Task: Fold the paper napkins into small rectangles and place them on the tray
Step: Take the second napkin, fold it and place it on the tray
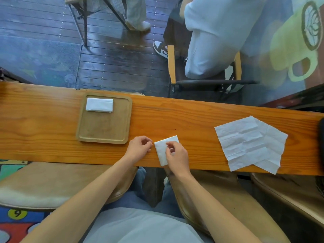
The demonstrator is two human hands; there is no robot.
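Note:
A small folded white napkin (162,151) lies near the front edge of the wooden counter (184,120). My right hand (176,157) rests on its right half, fingers pinching the paper. Just left of the napkin hovers my left hand (139,146), fingers curled and holding nothing. A square wooden tray (105,130) sits to the left, with one folded napkin (99,105) at its far edge. Two unfolded napkins (250,144) lie overlapped on the counter to the right.
Beyond the counter is a window onto a wet deck, with a chair (205,76) and a seated person (219,35) outside. Padded stools (43,183) stand below the counter on both sides of my legs. A dark object (321,135) sits at the far right edge.

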